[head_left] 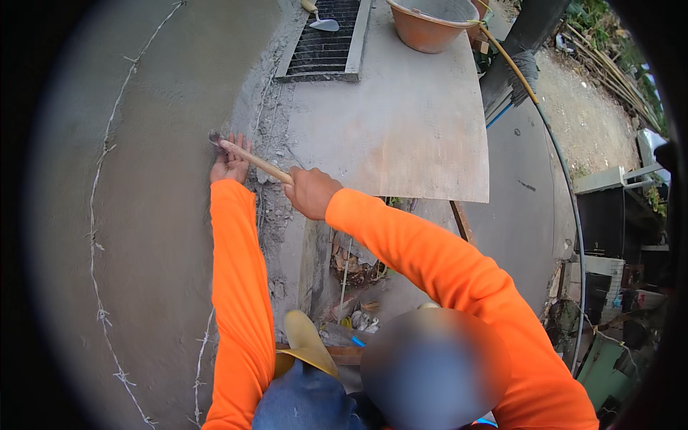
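My right hand (314,192) is closed around the lower part of a hammer's wooden handle (259,164). The hammer's small dark head (215,137) is over the fingers of my left hand (229,168). That hand is palm up against a smooth grey cement surface (168,215), some fingers extended. Its thumb and forefinger seem to pinch at the hammer head, which hides whatever they hold. Beside my left hand runs a rough, crumbly cement edge (269,208). Barbed wire (92,236) stretches along the smooth cement to the left.
A pointing trowel (325,25) lies on a dark metal grate (326,46) at the top. An orange basin (426,32) stands on a pale board (416,122). A hose (555,140) curves down the right side. My yellow boot (308,337) is beside a debris-filled gap (355,276).
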Available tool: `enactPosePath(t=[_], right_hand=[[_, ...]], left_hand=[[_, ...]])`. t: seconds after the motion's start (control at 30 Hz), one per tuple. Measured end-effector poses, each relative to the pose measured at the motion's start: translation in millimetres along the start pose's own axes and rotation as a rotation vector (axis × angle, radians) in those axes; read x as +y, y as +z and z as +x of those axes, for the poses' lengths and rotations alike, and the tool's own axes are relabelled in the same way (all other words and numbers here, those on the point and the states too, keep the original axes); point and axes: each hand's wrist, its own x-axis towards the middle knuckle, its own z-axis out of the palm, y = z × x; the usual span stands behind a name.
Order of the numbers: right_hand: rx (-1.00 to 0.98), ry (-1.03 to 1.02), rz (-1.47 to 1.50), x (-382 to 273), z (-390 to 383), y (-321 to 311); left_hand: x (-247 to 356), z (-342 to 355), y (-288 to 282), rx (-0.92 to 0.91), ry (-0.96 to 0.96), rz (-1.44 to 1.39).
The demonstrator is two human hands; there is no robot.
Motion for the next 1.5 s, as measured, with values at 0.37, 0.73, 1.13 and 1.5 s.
enactPosePath(t=[0.37, 0.73, 1.13, 1.5], right_hand=[[0.325, 0.065, 0.279, 47, -77, 27], [0.359, 0.108, 0.492, 47, -83, 15], [0.141, 0.078, 0.098, 15, -29, 39], [0.152, -0.022, 0.178, 6, -14, 19]], left_hand=[[-68, 13, 5, 0.136, 0.144, 0.077], [-111, -30, 20, 0.076, 0.409, 0.027], [-70, -27, 6, 0.055, 0.506, 0.033], [-85, -12, 4, 0.104, 0.456, -0.099]])
